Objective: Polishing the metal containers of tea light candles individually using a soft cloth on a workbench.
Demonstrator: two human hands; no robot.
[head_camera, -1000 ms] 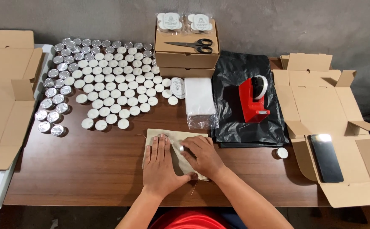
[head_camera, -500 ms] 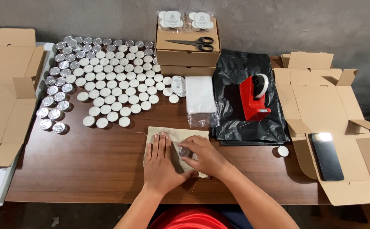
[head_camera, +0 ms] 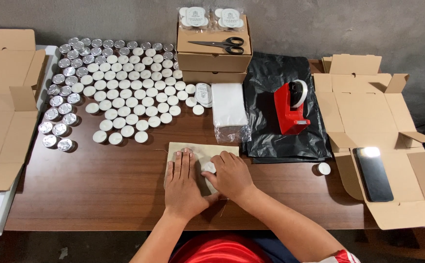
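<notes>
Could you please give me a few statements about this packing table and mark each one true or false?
1. The left hand lies flat on the beige pouch. True.
2. The scissors lie on the black plastic bag. False: they lie on the stacked cardboard boxes.
3. The red tape dispenser stands on the black plastic bag. True.
4. The phone lies among the tealight candles. False: it lies on the unfolded cardboard box at the right.
5. The right hand holds the scissors. False: its fingers curl over a small white object on the pouch.
</notes>
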